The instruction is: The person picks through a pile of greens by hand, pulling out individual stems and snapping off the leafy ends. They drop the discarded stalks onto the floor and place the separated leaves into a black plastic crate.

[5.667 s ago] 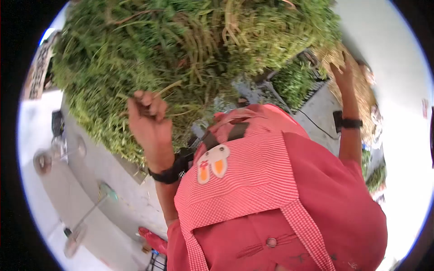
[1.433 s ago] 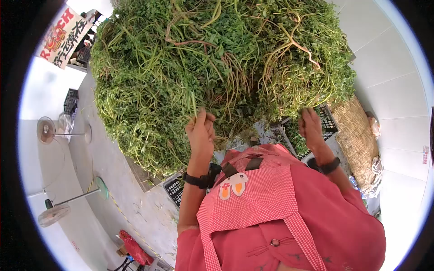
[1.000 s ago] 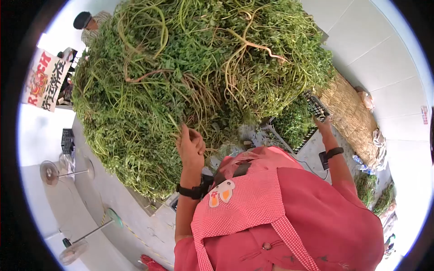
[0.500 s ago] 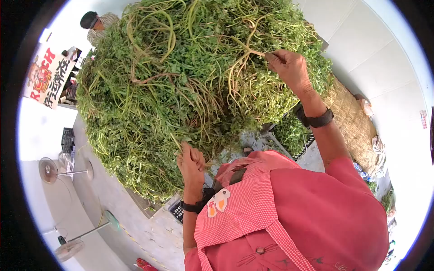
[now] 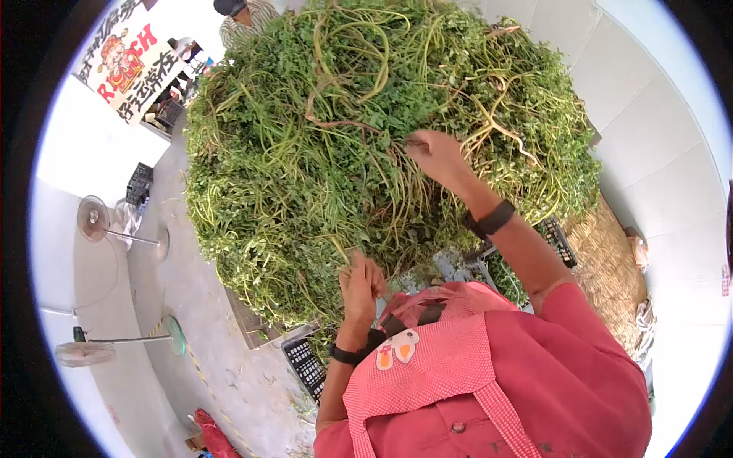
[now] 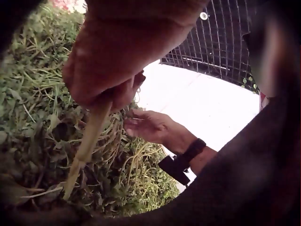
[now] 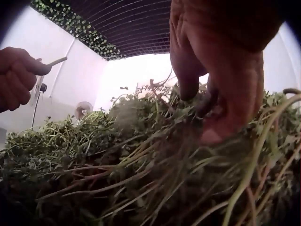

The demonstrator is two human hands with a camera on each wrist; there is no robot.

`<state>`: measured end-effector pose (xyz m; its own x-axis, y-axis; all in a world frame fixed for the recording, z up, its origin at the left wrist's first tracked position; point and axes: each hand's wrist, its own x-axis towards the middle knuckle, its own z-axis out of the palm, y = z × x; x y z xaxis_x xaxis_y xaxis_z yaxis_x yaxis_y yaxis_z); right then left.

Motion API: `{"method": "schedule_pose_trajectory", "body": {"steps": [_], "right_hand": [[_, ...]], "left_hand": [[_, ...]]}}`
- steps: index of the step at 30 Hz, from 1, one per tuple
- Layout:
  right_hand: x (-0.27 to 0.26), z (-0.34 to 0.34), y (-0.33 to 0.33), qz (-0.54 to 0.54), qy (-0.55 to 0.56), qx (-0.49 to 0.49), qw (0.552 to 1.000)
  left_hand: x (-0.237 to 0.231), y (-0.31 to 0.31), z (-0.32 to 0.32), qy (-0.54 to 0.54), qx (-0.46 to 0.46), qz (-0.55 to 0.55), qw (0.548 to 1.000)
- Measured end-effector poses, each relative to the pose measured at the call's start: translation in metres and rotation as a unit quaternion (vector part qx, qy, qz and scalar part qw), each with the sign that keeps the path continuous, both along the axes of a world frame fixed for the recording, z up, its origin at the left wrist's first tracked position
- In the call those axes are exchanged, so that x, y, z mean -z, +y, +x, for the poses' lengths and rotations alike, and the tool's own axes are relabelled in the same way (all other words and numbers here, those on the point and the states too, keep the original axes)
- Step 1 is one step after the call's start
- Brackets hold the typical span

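Observation:
A large heap of leafy green stalks (image 5: 290, 168) fills the middle of the head view. My left hand (image 5: 360, 286) pinches a short pale green stem (image 6: 88, 146) at the heap's near edge; the left wrist view shows the stem pointing down from between thumb and finger. My right hand (image 5: 443, 160) reaches over the top of the heap. Its fingers (image 7: 188, 87) are loosely bent and slightly parted, right at the tangled stems in the right wrist view. Thick pale-pink forked stalks (image 5: 496, 126) lie on the heap to its right.
Black crates (image 5: 305, 366) stand at the heap's near left and right. A straw-coloured bundle (image 5: 607, 259) lies on the right by the wall. Fans (image 5: 93, 217) stand on the left. A person in stripes (image 5: 248, 23) is behind the heap, near a lettered sign (image 5: 130, 65).
My right hand went from the crate on the right up to the forked stalk, then left across the heap. My left hand keeps the pale stem near the heap's front edge.

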<state>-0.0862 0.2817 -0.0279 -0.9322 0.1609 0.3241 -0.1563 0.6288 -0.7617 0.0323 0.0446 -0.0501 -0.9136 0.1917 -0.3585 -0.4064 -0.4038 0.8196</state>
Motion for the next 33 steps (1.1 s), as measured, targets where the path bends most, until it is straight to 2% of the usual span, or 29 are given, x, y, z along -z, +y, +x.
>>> {"method": "schedule_pose_trajectory", "body": {"steps": [2,4,6,8,9,12,13,14,16,17,20,22,24,30,33], "right_hand": [[0.011,-0.007,-0.013,0.019,-0.002,0.002,1.000],[0.014,-0.009,-0.029,0.065,-0.058,0.030,0.996],[0.012,-0.008,-0.041,0.034,-0.033,0.027,0.998],[0.006,-0.002,-0.045,-0.005,-0.119,-0.042,0.992],[0.003,0.002,-0.048,-0.016,-0.092,-0.037,0.995],[0.021,-0.006,-0.032,-0.021,-0.112,-0.072,0.991],[0.037,-0.011,-0.030,-0.044,-0.062,-0.072,0.994],[0.032,-0.006,-0.029,-0.046,-0.066,-0.075,0.994],[0.005,0.005,-0.028,-0.213,-0.173,-0.108,0.955],[0.002,0.006,-0.029,-0.243,-0.162,-0.113,0.950],[0.006,0.000,-0.021,-0.183,-0.195,-0.099,0.958],[0.002,0.002,-0.024,-0.192,-0.197,-0.065,0.959],[-0.007,0.008,-0.026,-0.377,-0.155,-0.144,0.902],[-0.025,0.011,-0.034,-0.336,-0.176,-0.103,0.920],[-0.043,0.017,-0.042,-0.406,-0.143,-0.185,0.884]], "left_hand": [[0.003,-0.007,0.002,-0.009,-0.003,-0.014,1.000],[-0.001,-0.010,0.003,0.002,-0.015,-0.003,1.000],[-0.002,-0.012,0.004,0.021,-0.011,-0.010,1.000],[-0.003,-0.015,0.004,0.028,-0.017,-0.015,0.999],[-0.003,-0.015,0.004,0.032,-0.021,-0.019,0.999],[0.002,-0.016,0.004,0.038,-0.031,-0.018,0.999],[0.003,-0.017,0.003,0.044,-0.036,-0.015,0.998],[0.004,-0.018,0.003,0.040,-0.038,-0.016,0.998],[0.002,-0.018,-0.001,0.068,-0.044,-0.014,0.997],[0.000,-0.018,-0.004,0.069,-0.044,-0.011,0.997],[-0.012,-0.021,-0.006,0.043,-0.063,-0.042,0.996],[-0.020,-0.020,-0.009,0.046,-0.055,-0.048,0.996],[-0.022,-0.023,-0.017,0.052,-0.065,-0.050,0.995],[-0.039,-0.034,-0.035,0.106,-0.077,-0.083,0.988],[-0.040,-0.036,-0.041,0.132,-0.086,-0.082,0.984]]}}
